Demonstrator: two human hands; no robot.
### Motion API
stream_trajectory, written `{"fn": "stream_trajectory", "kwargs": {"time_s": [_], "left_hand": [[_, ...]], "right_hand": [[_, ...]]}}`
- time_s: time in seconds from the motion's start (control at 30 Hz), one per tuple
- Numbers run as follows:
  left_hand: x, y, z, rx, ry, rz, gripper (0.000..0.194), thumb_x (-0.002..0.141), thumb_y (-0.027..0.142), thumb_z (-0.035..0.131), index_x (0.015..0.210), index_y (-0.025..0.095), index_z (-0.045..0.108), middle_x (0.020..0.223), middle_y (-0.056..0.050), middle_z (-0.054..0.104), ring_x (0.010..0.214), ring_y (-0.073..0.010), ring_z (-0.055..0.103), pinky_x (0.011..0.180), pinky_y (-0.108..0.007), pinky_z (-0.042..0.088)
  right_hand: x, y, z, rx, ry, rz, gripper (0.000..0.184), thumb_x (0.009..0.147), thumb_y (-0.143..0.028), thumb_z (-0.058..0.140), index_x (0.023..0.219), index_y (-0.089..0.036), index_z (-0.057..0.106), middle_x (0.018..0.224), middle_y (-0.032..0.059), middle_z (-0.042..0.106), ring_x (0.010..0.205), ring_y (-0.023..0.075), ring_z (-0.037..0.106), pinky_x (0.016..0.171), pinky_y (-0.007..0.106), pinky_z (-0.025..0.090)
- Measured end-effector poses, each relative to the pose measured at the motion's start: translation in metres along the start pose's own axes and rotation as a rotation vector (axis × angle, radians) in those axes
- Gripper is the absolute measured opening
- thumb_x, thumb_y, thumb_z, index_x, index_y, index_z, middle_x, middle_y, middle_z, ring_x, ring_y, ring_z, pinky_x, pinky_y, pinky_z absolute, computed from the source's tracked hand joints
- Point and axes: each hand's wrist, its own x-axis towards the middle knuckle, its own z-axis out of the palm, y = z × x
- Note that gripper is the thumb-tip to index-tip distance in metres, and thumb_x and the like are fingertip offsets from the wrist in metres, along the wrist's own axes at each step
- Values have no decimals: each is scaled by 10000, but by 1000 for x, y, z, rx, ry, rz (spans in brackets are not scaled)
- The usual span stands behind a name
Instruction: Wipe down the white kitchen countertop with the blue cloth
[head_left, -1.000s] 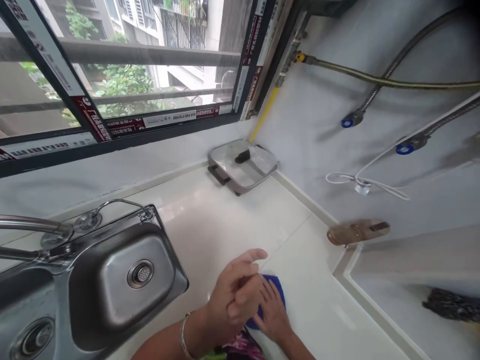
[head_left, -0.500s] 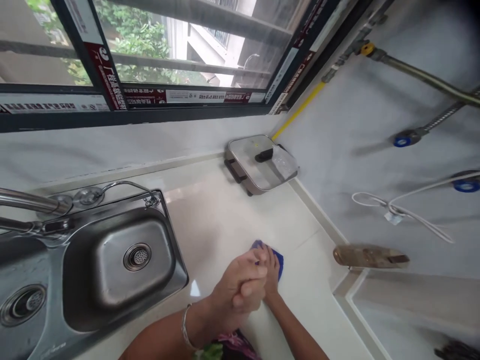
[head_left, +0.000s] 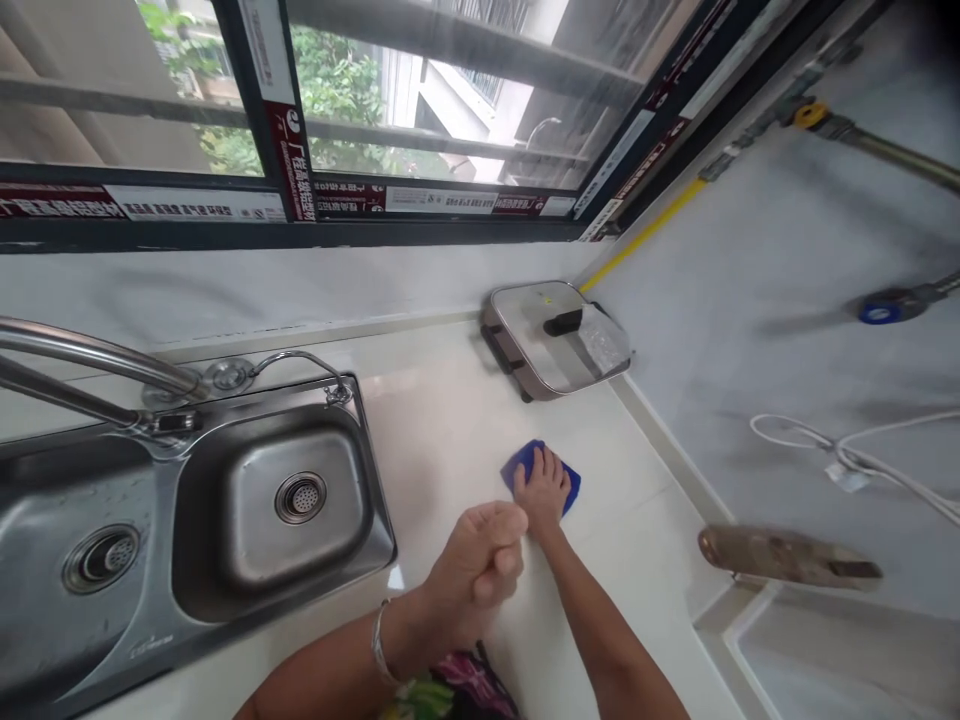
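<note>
Right hand (head_left: 541, 492) spread flat on blue cloth (head_left: 516, 466), on tabletop (head_left: 435, 430) right of sink (head_left: 157, 590), left hand (head_left: 474, 555) curled, nothing visible inside; wiping looks underway, amount done or left unclear.

Right hand (head_left: 541, 495) flat on blue cloth (head_left: 523, 460), white counter (head_left: 435, 420); left hand (head_left: 476, 565) curled nearby.
</note>
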Motion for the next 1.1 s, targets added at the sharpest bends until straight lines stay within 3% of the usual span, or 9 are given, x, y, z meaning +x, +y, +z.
{"fn": "stream_trajectory", "kwargs": {"time_s": [0.17,0.3,0.4,0.53,0.6,0.73,0.87,0.97,1.1], "left_hand": [[-4,-5,-3,-32,69,10,472,709,456,856,629,156,499,434,117,376,316,17,221,318,-139,94],[-11,-9,-4,-170,137,-45,211,854,302,756,840,127,638,522,99,474,325,16,260,319,-125,121],[-18,-13,-8,-260,96,-57,170,932,275,668,893,110,669,518,95,458,322,12,267,314,-117,128],[-28,-16,-14,-406,-58,-46,350,988,320,578,704,119,615,433,106,317,315,-6,272,314,-97,163],[-35,-13,-17,-434,-101,35,368,994,290,564,664,130,583,451,89,365,333,-2,297,328,-80,202],[-55,9,-22,-389,-48,306,129,989,176,548,959,193,672,849,15,689,448,31,419,372,-21,256],[-88,37,-36,-386,-43,682,331,1028,326,493,749,188,605,557,63,568,401,-3,363,375,-8,261],[-114,48,-46,-315,-65,723,347,1041,346,445,759,196,581,564,68,585,356,-17,287,346,-41,263],[-136,41,-53,-456,-126,743,279,1021,328,498,778,207,563,579,90,622,315,4,314,310,-39,248]], "right_hand": [[-1,-2,0,-3,-12,7,639,983,-452,253,1501,-107,400,1543,155,444,1443,304,320,1179,528,242],[-10,-6,-2,36,20,5,634,986,-443,257,1483,-87,422,1521,196,459,1435,326,337,1165,561,255],[-25,-9,-4,83,61,-23,631,991,-455,268,1473,-85,437,1508,211,470,1419,344,362,1146,590,272],[-57,-10,-7,121,79,-108,623,993,-463,299,1473,-92,440,1514,195,471,1428,336,356,1152,583,276],[-74,-10,-9,133,82,-146,615,994,-455,308,1476,-95,436,1512,188,477,1434,328,349,1158,577,272],[-101,-12,-16,149,67,-178,606,993,-454,310,1475,-111,441,1519,177,471,1436,320,348,1166,563,263],[-117,-16,-23,153,51,-152,606,989,-449,304,1479,-117,435,1521,172,469,1446,318,336,1176,562,248],[-135,-17,-27,140,52,-149,602,990,-443,314,1476,-108,432,1520,172,471,1450,318,332,1181,559,246],[-172,-9,-31,127,70,-249,586,986,-426,351,1488,-131,408,1526,148,472,1448,308,344,1176,539,269]]}}
